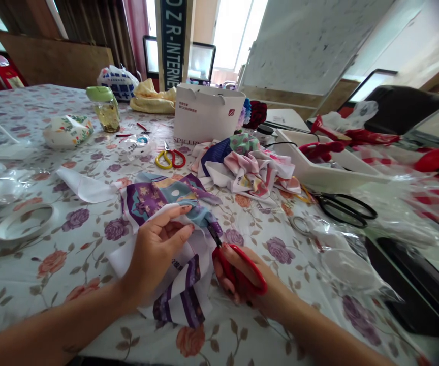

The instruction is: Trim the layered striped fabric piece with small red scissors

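Observation:
My left hand [162, 244] pinches the edge of a printed fabric piece [166, 195] in purple, blue and yellow, thumb and fingers closed on it. My right hand [238, 274] is closed around the handles of red-handled scissors [255, 272]. Their dark blades lie against the fabric just right of my left fingers; the blade tips are hidden by the cloth. Below hangs a white part of the cloth with dark purple printed strips [181, 300], resting on the flowered tablecloth [101, 325]. Whether it is one piece with the upper fabric I cannot tell.
A heap of printed fabric [250, 170] lies ahead, beside yellow-and-red-handled scissors [170, 158] and a white paper bag [208, 112]. Black scissors [347, 209], plastic packets [349, 259] and a white box [326, 170] are on the right. At left sits a tape roll [27, 223].

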Demonstrator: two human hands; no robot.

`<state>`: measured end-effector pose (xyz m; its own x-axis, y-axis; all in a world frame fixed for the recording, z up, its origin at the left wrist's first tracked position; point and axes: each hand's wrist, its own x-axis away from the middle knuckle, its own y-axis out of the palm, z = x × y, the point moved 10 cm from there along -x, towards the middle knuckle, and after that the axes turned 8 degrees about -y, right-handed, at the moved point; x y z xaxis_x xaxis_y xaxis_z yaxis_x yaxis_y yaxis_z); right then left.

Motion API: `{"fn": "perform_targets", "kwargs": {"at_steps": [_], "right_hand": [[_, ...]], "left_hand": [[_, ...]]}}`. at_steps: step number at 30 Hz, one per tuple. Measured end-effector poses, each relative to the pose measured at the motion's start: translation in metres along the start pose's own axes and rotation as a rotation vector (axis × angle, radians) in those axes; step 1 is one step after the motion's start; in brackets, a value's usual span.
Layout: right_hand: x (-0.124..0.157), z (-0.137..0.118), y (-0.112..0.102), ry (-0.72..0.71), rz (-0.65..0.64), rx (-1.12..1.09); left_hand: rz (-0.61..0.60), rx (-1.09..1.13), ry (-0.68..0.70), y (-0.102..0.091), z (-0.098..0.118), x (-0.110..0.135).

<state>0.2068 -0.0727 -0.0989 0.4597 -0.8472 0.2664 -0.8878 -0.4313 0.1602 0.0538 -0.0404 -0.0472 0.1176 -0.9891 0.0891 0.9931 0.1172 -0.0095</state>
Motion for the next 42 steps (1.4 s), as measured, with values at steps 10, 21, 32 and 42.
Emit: {"fn": "perform_targets", "kwargs": {"at_steps": [10,21,32,42], "right_hand": [[0.006,-0.004,0.005,-0.072,-0.052,0.072],[0.005,-0.005,0.019,-0.094,-0.133,-0.294],[-0.002,-0.075,-0.105,-0.403,0.545,0.355],[-0.072,-0.108,-0.084,-0.464,0.477,1.024]], "left_hand": [[-0.099,0.239,-0.041,0.004,0.006,0.002],[-0.16,0.301,-0.075,0.006,0.005,0.003],[-0.222,0.165,0.056,0.013,0.012,0.005],[-0.409,-0.035,-0.102,0.042,-0.028,0.013]]}}
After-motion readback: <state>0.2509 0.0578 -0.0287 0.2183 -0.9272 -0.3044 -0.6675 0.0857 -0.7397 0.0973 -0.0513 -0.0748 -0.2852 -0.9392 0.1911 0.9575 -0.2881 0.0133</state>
